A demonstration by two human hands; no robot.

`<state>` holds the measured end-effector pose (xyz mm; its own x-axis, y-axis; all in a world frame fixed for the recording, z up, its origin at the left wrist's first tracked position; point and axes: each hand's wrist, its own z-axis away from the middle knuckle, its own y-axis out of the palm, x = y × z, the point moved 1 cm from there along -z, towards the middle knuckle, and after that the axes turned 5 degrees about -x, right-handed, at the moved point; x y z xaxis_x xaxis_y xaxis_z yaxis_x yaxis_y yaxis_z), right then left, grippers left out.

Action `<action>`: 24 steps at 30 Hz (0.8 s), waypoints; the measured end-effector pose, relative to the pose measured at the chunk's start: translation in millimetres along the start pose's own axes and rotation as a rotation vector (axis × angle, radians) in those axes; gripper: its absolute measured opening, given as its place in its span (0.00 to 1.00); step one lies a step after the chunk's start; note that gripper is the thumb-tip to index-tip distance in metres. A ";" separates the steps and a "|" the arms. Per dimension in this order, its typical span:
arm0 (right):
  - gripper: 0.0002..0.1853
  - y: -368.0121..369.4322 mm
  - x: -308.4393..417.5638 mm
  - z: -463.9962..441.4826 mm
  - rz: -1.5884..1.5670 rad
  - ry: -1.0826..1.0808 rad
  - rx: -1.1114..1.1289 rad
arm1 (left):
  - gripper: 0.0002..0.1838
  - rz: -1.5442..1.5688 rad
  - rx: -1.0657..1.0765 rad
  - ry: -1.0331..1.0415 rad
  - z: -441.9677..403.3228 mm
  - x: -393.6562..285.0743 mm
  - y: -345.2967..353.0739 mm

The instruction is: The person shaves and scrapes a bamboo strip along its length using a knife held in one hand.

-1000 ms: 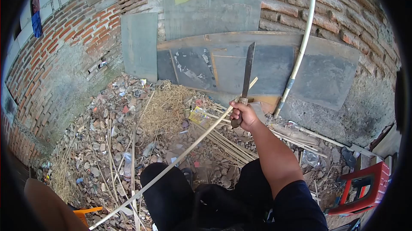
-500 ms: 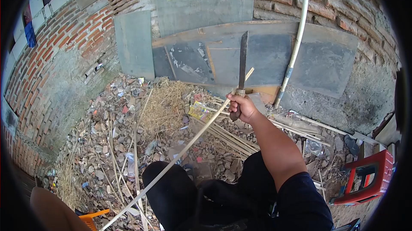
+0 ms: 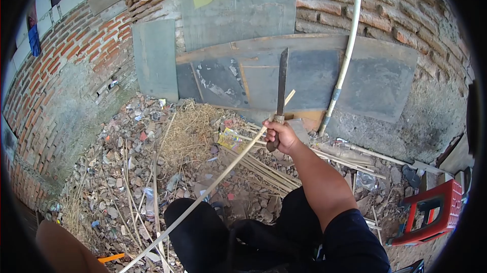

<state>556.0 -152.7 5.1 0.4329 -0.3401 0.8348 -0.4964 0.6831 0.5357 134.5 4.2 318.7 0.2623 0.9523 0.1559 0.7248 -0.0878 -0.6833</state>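
Note:
My right hand (image 3: 283,137) is closed around the handle of a machete (image 3: 282,84), its long dark blade pointing up and away from me. The thumb and fingers of that hand also pinch a long pale bamboo strip (image 3: 215,184). From there the strip slants down to the lower left edge of the view, passing over my knee (image 3: 190,225). Only my left forearm (image 3: 66,248) shows at the lower left; the left hand itself is out of view. Beneath my right hand, a bundle of similar strips (image 3: 266,170) lies on the rubble.
Rubble and litter (image 3: 114,166) cover the ground, with dry straw (image 3: 190,131) near the middle. Boards (image 3: 314,78) lean on the brick wall ahead, beside a pale pipe (image 3: 347,52). A red plastic stool (image 3: 431,214) lies at right. An orange object (image 3: 111,258) peeks out at lower left.
The view has tilted up slightly, so the scene sits a little lower. Less of the orange object shows. My right hand keeps the same grip on the machete and strip.

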 end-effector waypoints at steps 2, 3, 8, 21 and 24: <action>0.09 3.0 4.7 1.0 -0.015 0.005 -0.006 | 0.31 -0.011 -0.011 0.004 1.9 -1.2 1.1; 0.09 7.4 8.0 -0.4 -0.025 -0.004 -0.017 | 0.31 -0.013 -0.018 0.009 2.5 -2.3 0.3; 0.10 7.3 3.4 2.0 -0.083 0.010 -0.002 | 0.32 0.002 -0.107 0.046 2.1 -5.4 -7.6; 0.08 31.4 15.1 13.8 -0.165 0.016 0.037 | 0.29 -0.050 0.492 -0.838 204.5 -13.0 90.6; 0.08 45.2 15.1 18.3 -0.195 0.018 0.076 | 0.22 0.068 0.598 -1.060 221.7 -29.0 92.9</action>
<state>526.3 -138.8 44.2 0.5394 -0.4486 0.7126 -0.4573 0.5545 0.6953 53.1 33.2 92.6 -0.5642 0.7423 -0.3614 0.2488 -0.2645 -0.9317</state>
